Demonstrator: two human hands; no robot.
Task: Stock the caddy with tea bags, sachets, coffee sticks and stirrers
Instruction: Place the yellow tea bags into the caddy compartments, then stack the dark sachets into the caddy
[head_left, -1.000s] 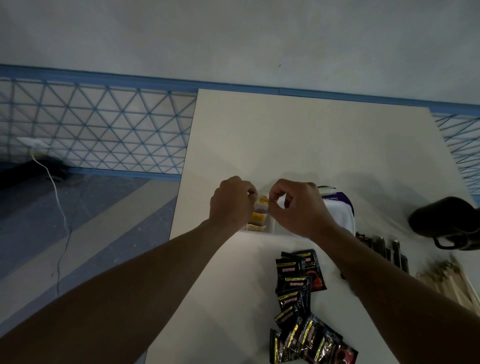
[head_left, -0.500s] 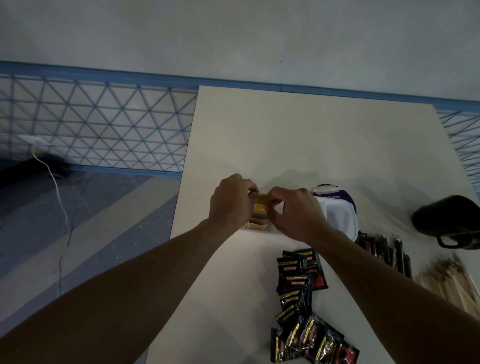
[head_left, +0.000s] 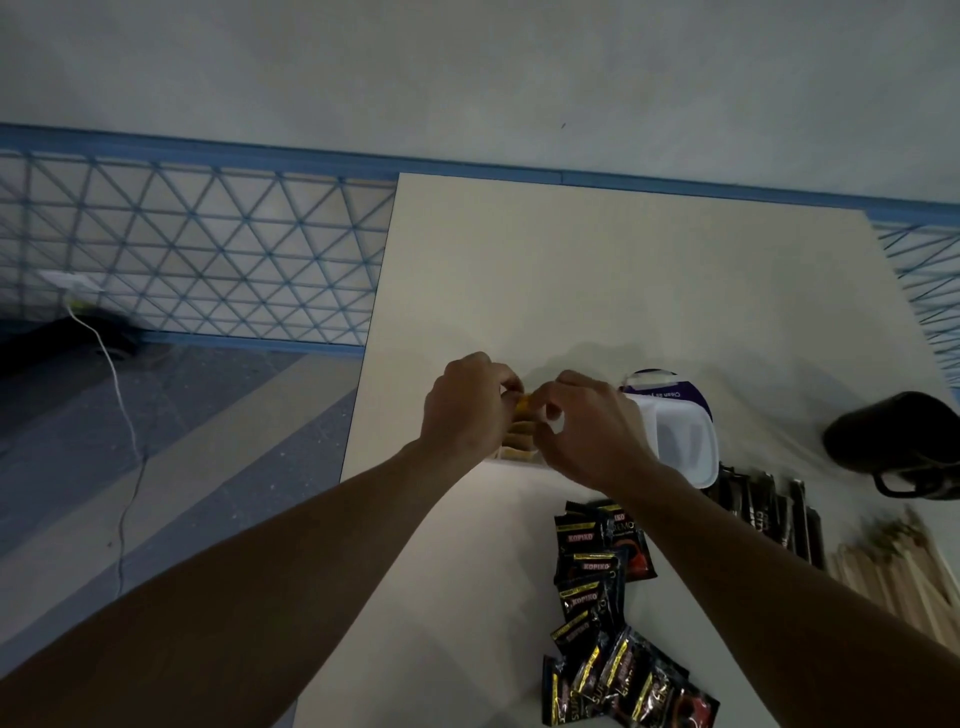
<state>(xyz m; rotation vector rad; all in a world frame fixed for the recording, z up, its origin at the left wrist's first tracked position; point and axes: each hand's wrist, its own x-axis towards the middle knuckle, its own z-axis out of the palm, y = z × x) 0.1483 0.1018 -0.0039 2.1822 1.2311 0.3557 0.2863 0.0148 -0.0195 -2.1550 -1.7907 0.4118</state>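
Both hands meet over the left compartment of the white caddy (head_left: 693, 470), which stands near the middle of the pale table (head_left: 623, 280). The left hand (head_left: 467, 410) and right hand (head_left: 592, 431) each have their fingers curled in toward a yellow tea bag (head_left: 523, 401) held between them, apparently one pinch on each side so it can be squared up and lowered flat. The light is dim and the knuckles hide the fingertips, so the exact grip is a judgement. Under it, a stack of tea bags (head_left: 519, 434) already fills part of that compartment, while the right compartment of the caddy shows bare white. The other supplies lie within reach on the right-hand side: black Kopiko sachets (head_left: 602, 566) scattered just in front of the caddy, dark coffee sticks (head_left: 769, 514) lined up beside them, and wooden stirrers (head_left: 893, 571) further right. A purple-labelled pack (head_left: 667, 389) sits just behind the caddy and a black mug (head_left: 904, 452) lies well apart near the table's right edge. The tea bags look like the first item being stocked.
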